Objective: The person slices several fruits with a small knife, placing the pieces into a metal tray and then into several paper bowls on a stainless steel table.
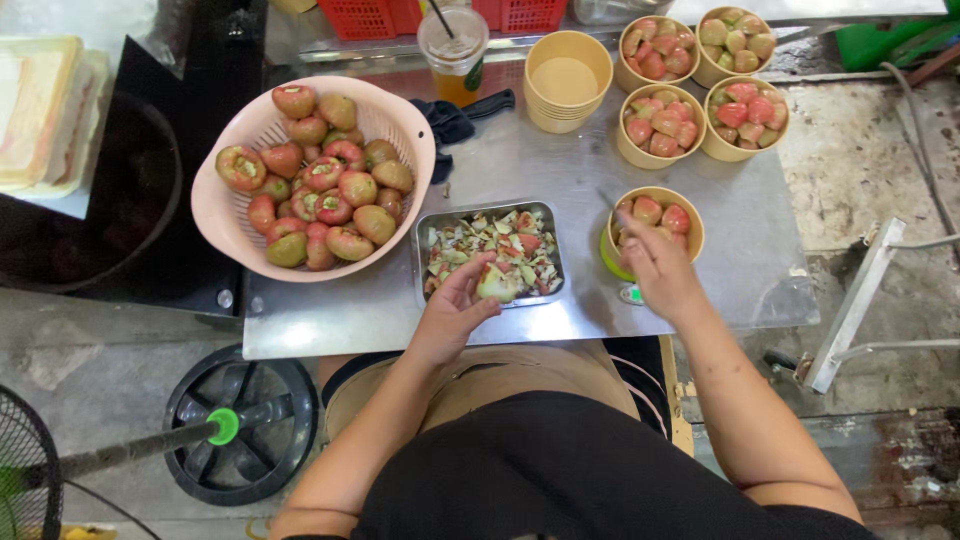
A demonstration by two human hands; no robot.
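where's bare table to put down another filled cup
Bare steel table lies right of the near cup, below the four filled cups. A smaller strip runs between the stacked cups and scrap tray. Crowded around the pink basket.

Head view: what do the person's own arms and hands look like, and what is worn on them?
Both arms are bare from the upper arm down; no sleeves reach the forearms. The left hand and right hand wear no gloves, and no rings, watch or bracelets show. The person wears a black top, seemingly sleeveless or short-sleeved, with a tan apron or garment at the lap.
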